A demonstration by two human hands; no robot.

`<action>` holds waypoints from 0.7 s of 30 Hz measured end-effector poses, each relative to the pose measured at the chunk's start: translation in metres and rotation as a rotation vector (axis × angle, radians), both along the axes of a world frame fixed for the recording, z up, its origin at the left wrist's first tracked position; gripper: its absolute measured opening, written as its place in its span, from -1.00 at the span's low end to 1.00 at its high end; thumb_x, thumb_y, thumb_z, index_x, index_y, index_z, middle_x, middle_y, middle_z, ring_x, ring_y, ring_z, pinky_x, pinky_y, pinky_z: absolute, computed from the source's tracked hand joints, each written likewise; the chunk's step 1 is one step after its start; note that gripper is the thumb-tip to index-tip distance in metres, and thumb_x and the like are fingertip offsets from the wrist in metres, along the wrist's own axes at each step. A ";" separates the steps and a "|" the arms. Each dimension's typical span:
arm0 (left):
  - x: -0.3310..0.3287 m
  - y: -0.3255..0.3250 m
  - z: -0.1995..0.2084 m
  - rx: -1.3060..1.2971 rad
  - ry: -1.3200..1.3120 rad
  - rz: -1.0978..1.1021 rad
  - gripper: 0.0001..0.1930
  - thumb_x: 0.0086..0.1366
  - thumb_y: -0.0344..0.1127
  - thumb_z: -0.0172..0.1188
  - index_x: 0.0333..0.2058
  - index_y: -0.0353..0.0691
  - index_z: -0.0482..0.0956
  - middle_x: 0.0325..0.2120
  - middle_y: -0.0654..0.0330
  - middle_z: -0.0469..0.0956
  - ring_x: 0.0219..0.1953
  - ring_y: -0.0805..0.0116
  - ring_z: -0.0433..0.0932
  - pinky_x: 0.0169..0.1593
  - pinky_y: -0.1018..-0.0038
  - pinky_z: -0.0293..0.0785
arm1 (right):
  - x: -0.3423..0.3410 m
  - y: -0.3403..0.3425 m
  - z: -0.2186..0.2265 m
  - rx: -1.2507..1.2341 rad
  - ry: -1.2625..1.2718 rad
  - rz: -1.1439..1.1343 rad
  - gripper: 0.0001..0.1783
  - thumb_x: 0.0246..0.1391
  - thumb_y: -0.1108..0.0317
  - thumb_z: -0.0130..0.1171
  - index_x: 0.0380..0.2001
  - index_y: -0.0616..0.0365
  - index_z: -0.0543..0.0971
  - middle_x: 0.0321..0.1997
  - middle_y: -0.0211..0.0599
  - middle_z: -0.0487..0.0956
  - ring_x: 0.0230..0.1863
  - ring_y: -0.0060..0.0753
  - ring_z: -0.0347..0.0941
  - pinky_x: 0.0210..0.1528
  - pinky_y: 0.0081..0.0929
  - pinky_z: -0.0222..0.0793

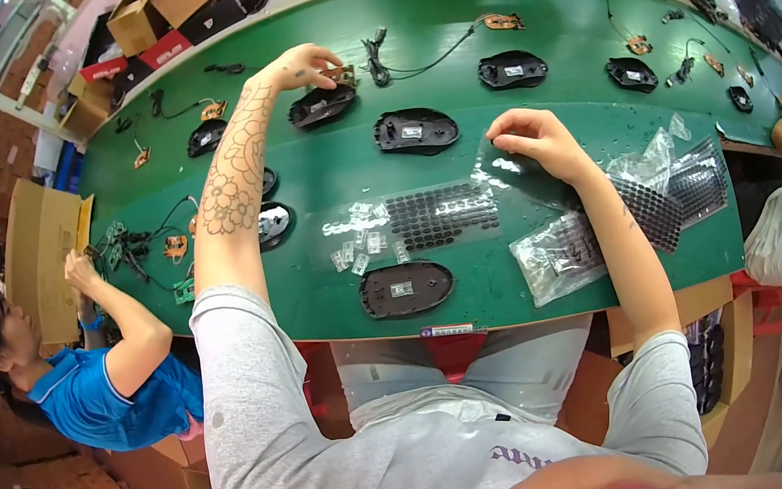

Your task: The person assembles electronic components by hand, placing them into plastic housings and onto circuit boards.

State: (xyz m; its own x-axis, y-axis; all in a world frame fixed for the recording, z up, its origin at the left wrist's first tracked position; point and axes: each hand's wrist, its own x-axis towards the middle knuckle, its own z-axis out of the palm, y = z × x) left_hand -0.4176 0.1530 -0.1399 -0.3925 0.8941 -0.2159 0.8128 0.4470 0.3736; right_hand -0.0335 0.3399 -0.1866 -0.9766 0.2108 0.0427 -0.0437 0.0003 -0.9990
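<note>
My left hand (pixel 302 65) is at the far left-centre of the green table, its fingers closed on a small brown circuit board (pixel 342 77). Just beneath that board lies a black computer mouse shell (pixel 322 106). Over the right-centre of the table, my right hand (pixel 543 143) pinches the upper corner of a clear plastic film (pixel 528 181). Between my hands is another open mouse shell (pixel 416 130) with a small clear piece inside. Nearer me lie a sheet of black round pads (pixel 442 215), several small clear plastic pieces (pixel 360 239) and one more shell (pixel 407 289).
A clear plastic bag (pixel 560 258) and more dotted sheets (pixel 654 210) lie at the right. Shells, cables and boards are spread along the back, including a shell (pixel 512 70) and a cabled board (pixel 503 21). A co-worker in blue (pixel 119 386) sits at the left beside a carton (pixel 35 242).
</note>
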 end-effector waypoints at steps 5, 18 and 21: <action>0.002 0.002 0.007 -0.071 -0.006 0.116 -0.63 0.12 -0.22 0.36 -0.09 -0.18 0.62 -0.24 0.22 0.61 -0.25 0.41 0.51 -0.13 0.49 0.43 | -0.001 0.007 -0.003 0.065 0.012 -0.004 -0.87 0.07 0.51 0.19 -0.26 0.18 0.58 -0.28 -0.47 0.57 -0.33 -0.71 0.40 -0.22 -0.77 0.31; 0.031 -0.030 -0.010 1.033 -0.418 0.494 -0.75 0.22 -0.22 0.30 -0.25 -0.30 0.64 -0.46 0.27 0.65 -0.42 0.57 0.52 -0.29 0.72 0.35 | -0.010 0.010 -0.010 0.016 0.098 -0.151 -0.87 0.08 0.47 0.21 -0.26 0.15 0.57 -0.30 -0.46 0.59 -0.32 -0.65 0.46 -0.28 -0.71 0.34; 0.078 -0.040 -0.010 1.205 -0.522 0.524 -0.75 0.22 -0.28 0.31 -0.21 -0.34 0.63 -0.40 0.20 0.66 -0.41 0.55 0.55 -0.29 0.74 0.37 | -0.026 -0.008 0.022 0.046 0.119 -0.119 -0.86 0.08 0.47 0.22 -0.26 0.15 0.55 -0.30 -0.42 0.60 -0.31 -0.63 0.48 -0.28 -0.70 0.35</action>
